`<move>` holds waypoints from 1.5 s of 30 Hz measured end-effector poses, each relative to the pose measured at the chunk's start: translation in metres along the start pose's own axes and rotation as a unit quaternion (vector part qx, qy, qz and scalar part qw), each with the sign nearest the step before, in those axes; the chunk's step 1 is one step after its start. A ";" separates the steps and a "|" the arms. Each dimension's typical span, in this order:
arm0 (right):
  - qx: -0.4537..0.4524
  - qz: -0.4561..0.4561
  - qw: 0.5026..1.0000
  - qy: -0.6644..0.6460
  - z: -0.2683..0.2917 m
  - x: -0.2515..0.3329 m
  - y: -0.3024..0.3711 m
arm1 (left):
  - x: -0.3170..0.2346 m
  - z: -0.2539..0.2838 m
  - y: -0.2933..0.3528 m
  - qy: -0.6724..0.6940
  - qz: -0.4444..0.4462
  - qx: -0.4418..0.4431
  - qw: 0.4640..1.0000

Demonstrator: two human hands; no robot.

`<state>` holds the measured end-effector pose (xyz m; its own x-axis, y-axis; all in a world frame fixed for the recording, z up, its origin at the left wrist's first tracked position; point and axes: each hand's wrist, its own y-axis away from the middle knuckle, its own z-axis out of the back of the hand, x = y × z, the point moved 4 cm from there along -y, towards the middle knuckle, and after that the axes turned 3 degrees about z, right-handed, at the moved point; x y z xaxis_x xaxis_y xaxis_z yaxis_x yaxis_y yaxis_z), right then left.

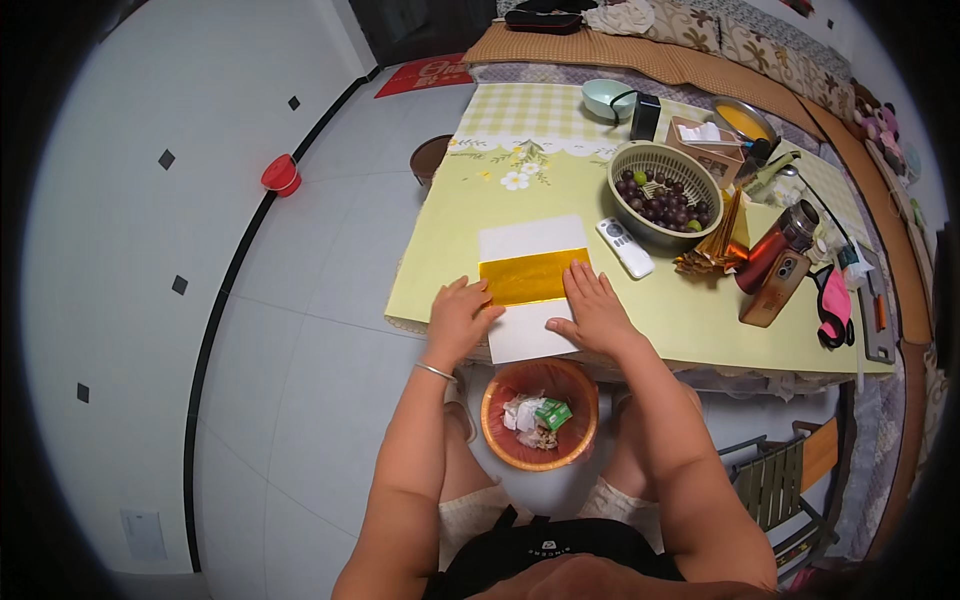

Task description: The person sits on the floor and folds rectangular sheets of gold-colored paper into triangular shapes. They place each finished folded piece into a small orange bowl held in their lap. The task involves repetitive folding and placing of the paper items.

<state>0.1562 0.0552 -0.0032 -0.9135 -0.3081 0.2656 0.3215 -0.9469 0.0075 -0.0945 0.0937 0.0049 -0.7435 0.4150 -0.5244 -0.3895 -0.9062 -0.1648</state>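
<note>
A sheet of white paper (530, 338) with a shiny gold foil band (535, 277) across its middle lies near the table's front edge. My left hand (461, 316) rests at the sheet's left edge, its fingertips by the end of the gold band and its fingers partly bent. On the right end of the band my right hand (595, 308) lies flat, fingers stretched out and thumb on the white part below. Neither hand grips anything that I can see.
A colander (625, 205) of grapes, a white remote control (625, 248), folded gold foil paper (715, 245), a red thermos (765, 255) and a phone (775, 290) stand or lie to the right. A lined trash bin (490, 430) sits between my legs, below the table edge.
</note>
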 end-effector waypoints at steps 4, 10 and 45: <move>-0.013 -0.007 1.000 -0.027 0.012 0.003 0.004 | 0.005 0.015 -0.003 0.099 0.060 -0.076 0.990; -0.193 0.037 0.972 -0.126 0.024 0.005 -0.007 | 0.006 -0.002 -0.029 0.006 -0.031 -0.158 0.987; -0.206 -0.073 0.901 -0.376 -0.002 -0.019 -0.017 | 0.003 -0.019 -0.059 -0.043 0.159 -0.277 0.947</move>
<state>0.1675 0.0769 -0.0105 -0.4622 -0.1752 0.8693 -0.0487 -0.9738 -0.2221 -0.0631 0.1467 -0.0026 -0.8257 0.0971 -0.5558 0.1893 -0.8803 -0.4351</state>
